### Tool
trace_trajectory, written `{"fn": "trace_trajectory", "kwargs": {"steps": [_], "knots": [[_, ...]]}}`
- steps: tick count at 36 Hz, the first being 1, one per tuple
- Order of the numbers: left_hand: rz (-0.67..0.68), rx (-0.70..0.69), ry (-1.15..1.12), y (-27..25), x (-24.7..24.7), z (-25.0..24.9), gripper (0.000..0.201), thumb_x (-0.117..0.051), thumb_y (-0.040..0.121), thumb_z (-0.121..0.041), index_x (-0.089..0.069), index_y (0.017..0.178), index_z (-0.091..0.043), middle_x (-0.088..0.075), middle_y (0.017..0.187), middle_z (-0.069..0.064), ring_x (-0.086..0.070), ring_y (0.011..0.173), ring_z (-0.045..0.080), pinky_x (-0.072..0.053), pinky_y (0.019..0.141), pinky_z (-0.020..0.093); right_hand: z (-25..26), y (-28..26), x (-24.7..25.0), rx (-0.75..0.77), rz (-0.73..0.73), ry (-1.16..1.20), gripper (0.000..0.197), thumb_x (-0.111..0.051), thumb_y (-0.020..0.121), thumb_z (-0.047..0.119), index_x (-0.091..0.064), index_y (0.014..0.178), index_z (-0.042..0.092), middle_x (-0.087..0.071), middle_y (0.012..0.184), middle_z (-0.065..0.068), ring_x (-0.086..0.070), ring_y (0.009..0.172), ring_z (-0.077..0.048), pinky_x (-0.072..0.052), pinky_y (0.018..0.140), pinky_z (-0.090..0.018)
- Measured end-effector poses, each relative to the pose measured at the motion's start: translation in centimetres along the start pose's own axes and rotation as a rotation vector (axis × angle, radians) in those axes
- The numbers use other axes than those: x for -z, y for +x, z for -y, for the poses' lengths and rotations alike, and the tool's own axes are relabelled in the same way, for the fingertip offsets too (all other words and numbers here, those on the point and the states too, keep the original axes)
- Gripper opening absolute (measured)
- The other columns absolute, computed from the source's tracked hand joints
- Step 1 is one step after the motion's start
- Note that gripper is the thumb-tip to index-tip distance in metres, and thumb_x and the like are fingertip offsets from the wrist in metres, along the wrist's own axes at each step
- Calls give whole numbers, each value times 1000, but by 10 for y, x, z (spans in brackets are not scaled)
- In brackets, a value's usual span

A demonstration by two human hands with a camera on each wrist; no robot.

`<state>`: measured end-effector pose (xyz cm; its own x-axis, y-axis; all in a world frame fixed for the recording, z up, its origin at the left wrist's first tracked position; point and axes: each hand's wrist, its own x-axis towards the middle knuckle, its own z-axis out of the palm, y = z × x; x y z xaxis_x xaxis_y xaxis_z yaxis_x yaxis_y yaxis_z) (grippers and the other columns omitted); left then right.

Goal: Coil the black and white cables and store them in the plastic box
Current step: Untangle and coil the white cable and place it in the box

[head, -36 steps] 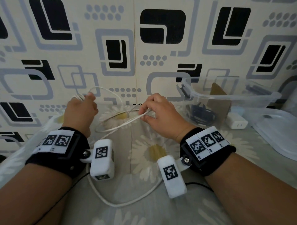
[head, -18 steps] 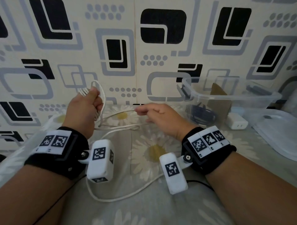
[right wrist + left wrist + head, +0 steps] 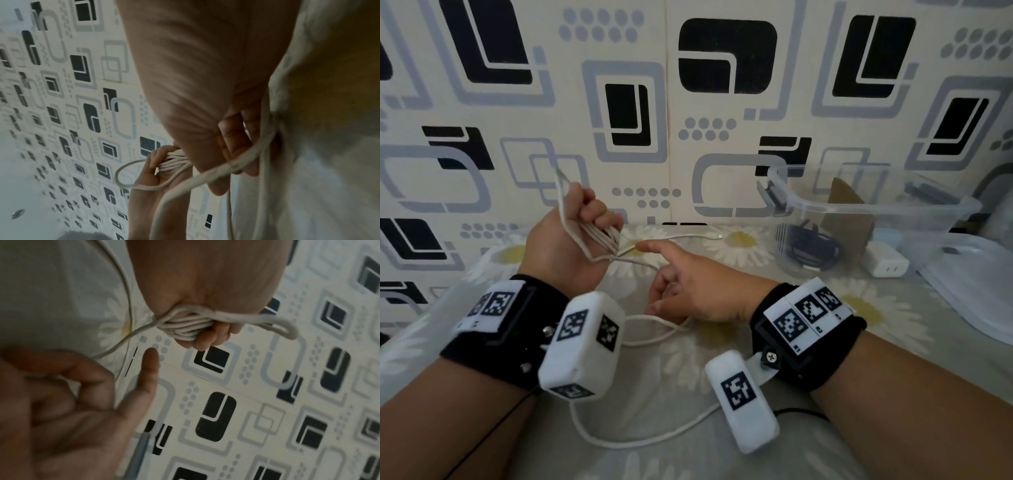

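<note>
Head view is showing the white cable (image 3: 599, 236) bunching as several loops in the left hand (image 3: 565, 246), whose fingers are curling tight around the bundle, one loop sticking up at 12 o'clock above the fist. From the bundle, at 3 o'clock, a strand is running past the right hand (image 3: 688, 291), whose forefinger is pointing straight toward the bundle while the other fingers are bending loosely; whether they are pinching a strand I cannot tell. The slack is trailing toward 6 o'clock across the daisy-print cloth (image 3: 825, 359), and the plug end is lying at 2 o'clock. The black cable (image 3: 808, 246) is sitting coiled inside the plastic box (image 3: 876, 205), at 3 o'clock from the hands. A white charger (image 3: 885, 263) is lying just beside the box.
</note>
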<state>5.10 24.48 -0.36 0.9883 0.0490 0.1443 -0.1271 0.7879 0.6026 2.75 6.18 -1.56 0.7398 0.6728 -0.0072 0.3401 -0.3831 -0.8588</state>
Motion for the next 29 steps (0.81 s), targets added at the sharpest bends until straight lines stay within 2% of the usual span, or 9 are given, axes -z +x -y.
{"fn": "trace_trajectory", "kwargs": {"steps": [3,8,12,15,18,21,24,27,29], "knots": [[-9,57,-145,-1,-2,0,24,-53,89,-30,-50,70,-17,-36,54,-10,-38,48,7,-24,104,17,-2,1,-1,-12,12,0,88,-70,86,13,-13,152,26,-66,89,-4,-62,70,-11,-50,65,-21],[7,133,-164,-4,-3,-1,37,-46,97,-33,-54,66,-17,-36,54,-11,-40,49,5,-26,109,18,-5,6,-3,-27,19,-91,87,-68,89,22,-11,153,33,-69,98,-2,-62,72,-11,-51,66,-23],[24,152,-105,-5,-6,0,34,-44,98,-34,-52,69,-19,-35,54,-11,-40,49,5,-30,105,19,-4,7,-5,-46,59,-70,67,-67,90,21,-32,145,33,-66,111,1,-60,76,-9,-49,66,-23],[-4,102,70,-5,-10,2,30,-41,99,-34,-46,73,-20,-33,51,-12,-37,46,5,-39,89,21,-3,7,-6,0,17,-153,38,-73,84,26,-57,119,26,-67,106,3,-54,70,6,-44,71,-16],[-44,27,280,-3,-8,3,28,-45,99,-29,-46,73,-18,-31,50,-9,-31,46,8,-36,79,25,0,3,-7,94,-167,-3,6,-70,86,26,-66,89,22,-60,79,-1,-49,66,-16,-46,65,-29],[-52,-8,471,-3,-3,2,32,-44,100,-28,-48,71,-16,-29,49,-7,-26,45,10,-35,71,28,3,2,0,164,-505,252,23,-56,96,28,-60,73,21,-51,65,-4,-43,59,-17,-46,56,-28],[43,80,592,-6,-4,1,36,-39,100,-32,-46,70,-15,-25,45,-8,-24,39,10,-39,68,29,-1,5,8,191,-757,356,35,-49,98,34,-57,69,16,-49,69,-8,-47,66,-17,-50,71,-33],[153,180,576,-9,-8,0,41,-33,99,-31,-44,63,-15,-22,40,-9,-21,34,8,-43,63,28,-5,10,13,139,-819,569,39,-45,100,32,-54,66,13,-56,65,2,-55,71,-14,-54,82,-37],[220,283,486,-8,-9,-4,41,-36,93,-31,-45,56,-17,-21,37,-10,-16,33,8,-49,56,25,-7,11,15,108,-799,747,39,-41,102,30,-52,70,12,-55,58,2,-55,59,-14,-55,65,-33]]}}
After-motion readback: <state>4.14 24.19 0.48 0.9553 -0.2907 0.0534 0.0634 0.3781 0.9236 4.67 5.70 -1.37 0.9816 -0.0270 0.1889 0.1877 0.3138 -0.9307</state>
